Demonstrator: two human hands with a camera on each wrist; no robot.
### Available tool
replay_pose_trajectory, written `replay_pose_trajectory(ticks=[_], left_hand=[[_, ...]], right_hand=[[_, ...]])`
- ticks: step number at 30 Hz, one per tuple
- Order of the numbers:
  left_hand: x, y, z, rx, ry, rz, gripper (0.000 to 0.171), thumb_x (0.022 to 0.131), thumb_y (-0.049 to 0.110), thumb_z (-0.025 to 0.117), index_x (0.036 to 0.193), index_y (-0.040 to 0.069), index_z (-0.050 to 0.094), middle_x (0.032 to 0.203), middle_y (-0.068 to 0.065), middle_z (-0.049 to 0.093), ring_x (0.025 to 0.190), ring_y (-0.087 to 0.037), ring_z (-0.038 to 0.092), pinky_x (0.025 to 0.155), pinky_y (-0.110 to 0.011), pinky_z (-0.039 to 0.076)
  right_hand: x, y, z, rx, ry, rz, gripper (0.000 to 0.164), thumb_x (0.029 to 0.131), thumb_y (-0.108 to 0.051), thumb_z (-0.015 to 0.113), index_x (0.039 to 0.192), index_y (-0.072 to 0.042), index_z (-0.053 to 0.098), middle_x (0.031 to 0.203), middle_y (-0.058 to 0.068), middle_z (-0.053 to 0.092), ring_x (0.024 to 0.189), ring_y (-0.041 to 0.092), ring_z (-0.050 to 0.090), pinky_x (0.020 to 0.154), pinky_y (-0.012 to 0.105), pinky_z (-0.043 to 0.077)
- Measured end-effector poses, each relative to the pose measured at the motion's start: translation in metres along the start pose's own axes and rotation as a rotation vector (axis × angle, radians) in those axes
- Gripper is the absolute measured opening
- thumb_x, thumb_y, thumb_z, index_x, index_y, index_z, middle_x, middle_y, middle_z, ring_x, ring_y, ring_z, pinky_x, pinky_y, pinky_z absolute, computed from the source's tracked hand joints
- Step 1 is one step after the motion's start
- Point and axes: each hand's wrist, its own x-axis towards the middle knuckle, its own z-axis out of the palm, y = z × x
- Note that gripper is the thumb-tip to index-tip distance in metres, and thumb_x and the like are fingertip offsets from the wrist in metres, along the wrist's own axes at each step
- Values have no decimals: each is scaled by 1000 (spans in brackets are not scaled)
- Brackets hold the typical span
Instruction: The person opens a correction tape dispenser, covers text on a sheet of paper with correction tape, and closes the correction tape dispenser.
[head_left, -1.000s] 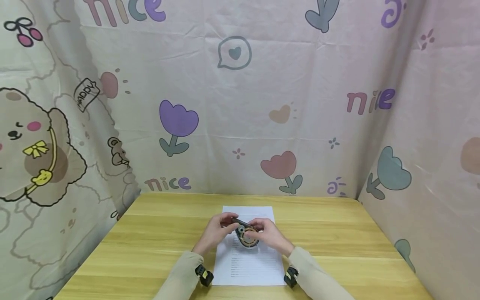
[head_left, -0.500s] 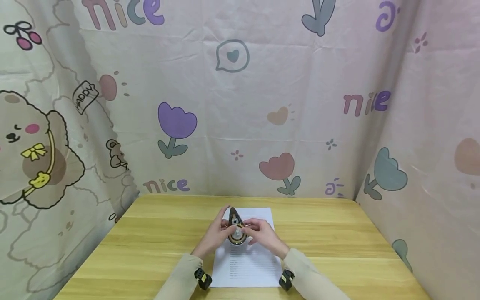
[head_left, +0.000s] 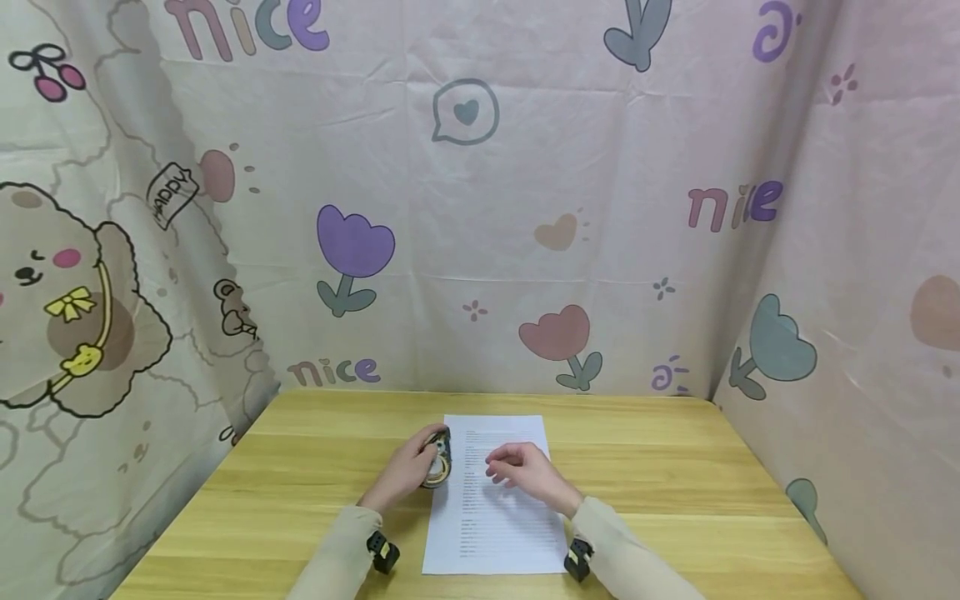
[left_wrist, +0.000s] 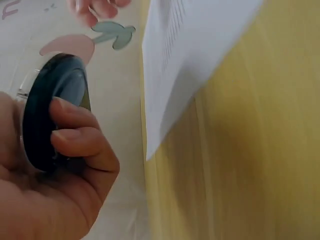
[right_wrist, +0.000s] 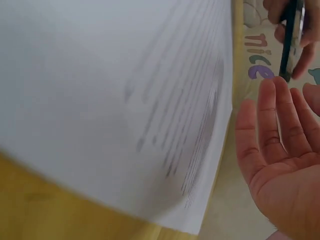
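Note:
My left hand point(head_left: 403, 472) grips a teardrop-shaped correction tape dispenser point(head_left: 438, 472) with its gears showing, above the left edge of the printed sheet point(head_left: 510, 537). In the left wrist view the fingers curl round the dark case of the correction tape point(left_wrist: 37, 122), and its tip is hard to make out. Over the middle of the sheet hovers my right hand point(head_left: 529, 473), holding nothing. The right wrist view shows that hand's palm point(right_wrist: 287, 160) with the fingers loosely bent.
The sheet of white paper with lines of text lies flat on a wooden table point(head_left: 315, 467). Behind and at both sides hangs a printed cloth point(head_left: 465, 217). Each wrist wears a small black camera, such as the left wrist camera point(head_left: 383, 552).
Both hands were on the correction tape over the paper. My right hand has let go and stays over the sheet, while my left hand has carried the correction tape left.

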Motion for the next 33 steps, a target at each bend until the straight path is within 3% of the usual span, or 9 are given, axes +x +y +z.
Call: replay_pose_trajectory(ticks=[3, 6, 9, 14, 21, 27, 33], left_hand=[[-1, -6, -10, 91, -11, 32, 41, 101, 25, 55, 141, 19, 52, 136, -21, 56, 106, -32, 61, 83, -45, 55], [-2, -14, -22, 202, -16, 56, 52, 98, 28, 60, 146, 16, 45, 138, -24, 55, 117, -40, 59, 96, -57, 51], [-4, -20, -35, 316, -17, 49, 58, 98, 26, 60, 149, 10, 39, 138, -27, 54, 118, -43, 59, 98, -60, 49], [-6, -28, -55, 455, -15, 9, 56, 97, 21, 60, 144, -3, 42, 131, -30, 58, 110, -44, 62, 93, -60, 51], [-8, -35, -64, 540, -35, -22, 55, 95, 20, 62, 140, -7, 45, 133, -31, 56, 117, -48, 57, 96, -62, 49], [-11, -39, -70, 574, -36, -81, 58, 95, 23, 62, 141, -8, 44, 136, -31, 53, 120, -49, 54, 95, -64, 48], [-9, -41, -73, 586, -23, -90, 58, 95, 25, 62, 138, -11, 46, 131, -34, 56, 102, -40, 64, 84, -57, 55]], right_hand=[[-1, 2, -3, -50, 6, 7, 28, 98, -17, 60, 115, 4, 65, 101, 14, 74, 90, 29, 71, 76, 44, 60], [-1, 5, -7, -93, 18, 13, 28, 97, -17, 60, 113, 5, 66, 99, 14, 74, 88, 27, 70, 73, 40, 60], [-2, 9, -12, -114, 30, 28, 27, 97, -18, 61, 111, 4, 67, 98, 13, 74, 86, 25, 70, 69, 34, 59], [-4, 14, -18, -117, 53, 45, 25, 97, -18, 61, 109, 4, 67, 96, 14, 74, 83, 25, 69, 64, 31, 57], [-5, 18, -25, -168, 121, 38, 22, 96, -16, 61, 104, 4, 69, 92, 13, 73, 77, 22, 67, 58, 24, 53], [-7, 24, -29, -244, 138, 17, 19, 95, -14, 63, 102, 2, 71, 91, 10, 74, 75, 17, 66, 63, 22, 53], [-8, 26, -34, -315, 186, -3, 17, 94, -14, 64, 100, 0, 72, 88, 5, 74, 73, 9, 64, 65, 22, 54]])
